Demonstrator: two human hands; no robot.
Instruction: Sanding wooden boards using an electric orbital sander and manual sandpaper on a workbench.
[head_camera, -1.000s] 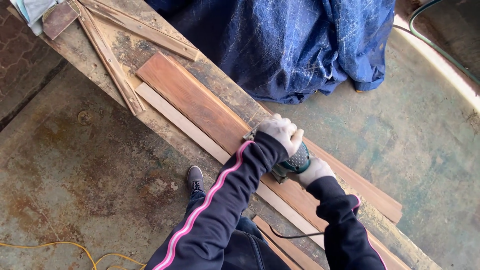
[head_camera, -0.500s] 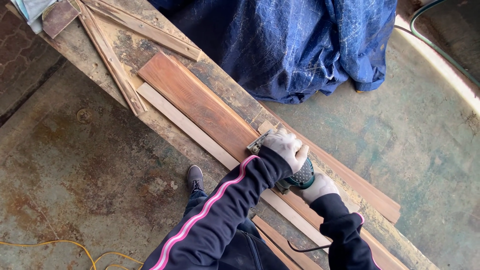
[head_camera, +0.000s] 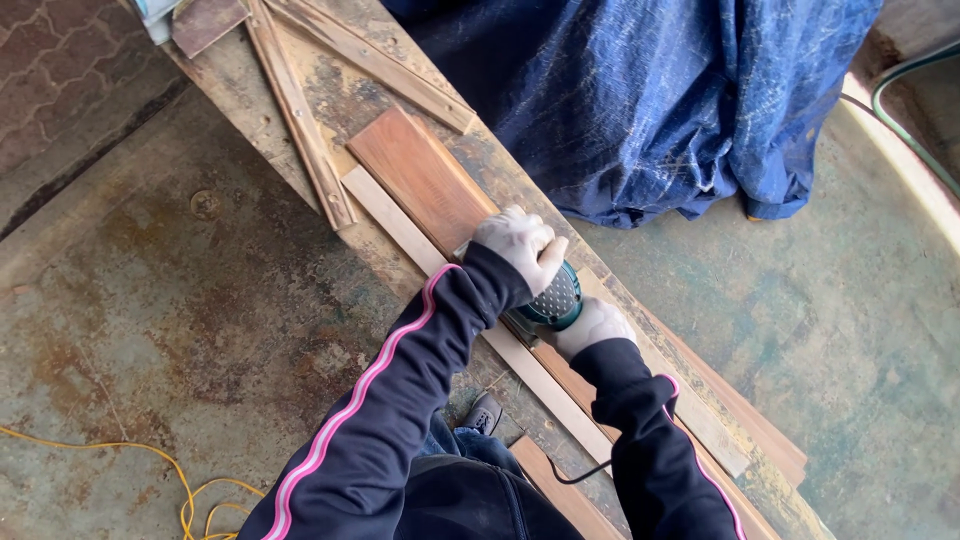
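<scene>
A green power sander rests on a reddish-brown wooden board that lies along a worn wooden workbench. My left hand, in a white glove, presses on the front top of the sander. My right hand, also gloved, grips the sander's rear. A pale narrow strip of wood lies beside the board on its near side. The sander's black cord trails back under my right arm.
A blue tarpaulin covers something beyond the bench. Thin wooden slats lie on the bench's far left end. A yellow cable curls on the stained concrete floor at lower left. A green hose runs at the right. My shoe shows below the bench.
Both hands and the sander have slid along the board toward its far left end, after moving the other way half a second before. The view has shifted as well.
</scene>
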